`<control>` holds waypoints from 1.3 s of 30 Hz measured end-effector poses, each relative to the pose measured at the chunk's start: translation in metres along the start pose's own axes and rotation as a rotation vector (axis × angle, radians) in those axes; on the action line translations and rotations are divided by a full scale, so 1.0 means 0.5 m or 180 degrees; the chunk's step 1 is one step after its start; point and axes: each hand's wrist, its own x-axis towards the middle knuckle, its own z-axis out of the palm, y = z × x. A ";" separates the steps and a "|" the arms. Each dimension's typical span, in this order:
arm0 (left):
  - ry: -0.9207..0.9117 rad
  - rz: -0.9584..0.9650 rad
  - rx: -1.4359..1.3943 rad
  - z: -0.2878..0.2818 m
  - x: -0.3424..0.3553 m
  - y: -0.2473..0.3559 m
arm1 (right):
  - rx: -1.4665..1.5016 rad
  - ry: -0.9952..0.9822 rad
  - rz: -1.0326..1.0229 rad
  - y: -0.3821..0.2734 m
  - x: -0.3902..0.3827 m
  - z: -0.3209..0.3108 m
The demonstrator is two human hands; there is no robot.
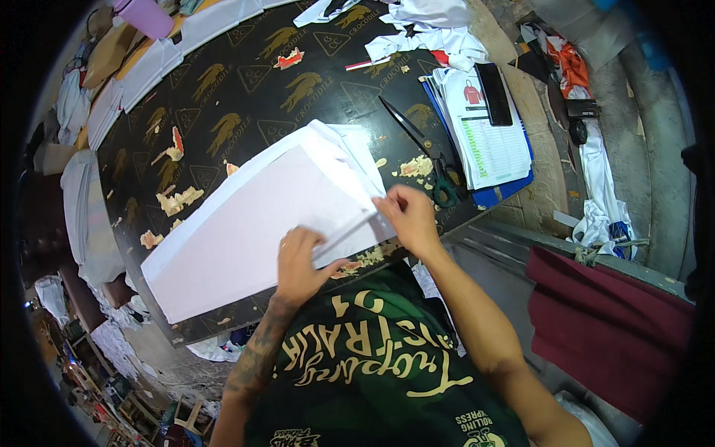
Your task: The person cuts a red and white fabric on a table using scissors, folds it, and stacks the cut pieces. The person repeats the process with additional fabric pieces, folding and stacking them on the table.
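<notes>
A black table with a gold-patterned surface (328, 97) spreads under everything, its near edge running close to the person's body. On its near part lies a long, tapering stack of thin white sheets (246, 223), broad on top and slanting from lower left to upper right; whether it is cloth or paper is hard to tell. Its upper right end is loosely layered, with creased folds standing slightly open. Off the table to the right hangs a maroon, wavy-edged cloth (603, 335).

On the table's right side, a pile of white printed papers (480, 153) rests over a blue folder (495, 195). Crumpled white fabric (439, 33) is heaped at the far right edge.

The right hand (408, 220) grasps the right edge of the stack, thumb and bent fingers closed together on it. The left hand (302, 261) is at the near long edge, fingers curled over the top and thumb spread apart to the right; it touches the stack, but I cannot tell whether it pinches any layer.

Beyond the right hand lie dark-bladed scissors with green handles (445, 190), blades pointing away from the person. A slim black phone (493, 93) lies on the papers.
</notes>
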 end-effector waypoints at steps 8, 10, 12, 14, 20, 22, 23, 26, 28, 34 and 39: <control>0.0651 -0.0752 0.0481 -0.032 -0.207 -0.077 | 0.0039 -0.0093 0.0828 0.063 -0.077 -0.020; 0.0678 -0.0499 0.0614 -0.026 -0.211 -0.063 | -0.0532 0.0125 0.0117 0.099 -0.098 -0.013; 0.0822 -0.0360 0.0543 -0.023 -0.184 -0.050 | -0.0830 0.0226 0.0027 0.120 -0.106 -0.003; 0.0872 -0.0245 0.0557 -0.023 -0.118 -0.048 | -0.0799 0.0275 -0.0149 0.124 -0.106 0.006; 0.0514 -0.0192 0.1081 0.000 0.199 -0.054 | -0.1348 0.0208 0.0054 0.083 -0.115 0.019; 0.0153 0.0121 0.1131 0.012 0.251 -0.037 | -0.1671 -0.0025 -0.0081 0.075 -0.117 0.018; 0.0273 0.0397 0.1373 0.016 0.260 -0.028 | -0.1429 0.0054 0.0144 0.074 -0.113 0.016; 0.0714 0.0196 0.0905 0.007 0.210 -0.021 | -0.0988 0.0023 0.0537 0.080 -0.102 0.002; 0.1053 0.0023 0.0604 -0.017 0.123 -0.050 | -0.0814 0.0016 0.0571 0.081 -0.096 -0.013; 0.2463 -0.1407 0.1308 -0.161 -0.326 -0.273 | -0.0671 -0.0088 -0.0203 0.036 -0.110 0.000; 0.3957 -0.2694 0.0487 -0.252 -0.598 -0.427 | -0.0091 -0.1838 0.0200 -0.015 -0.139 0.121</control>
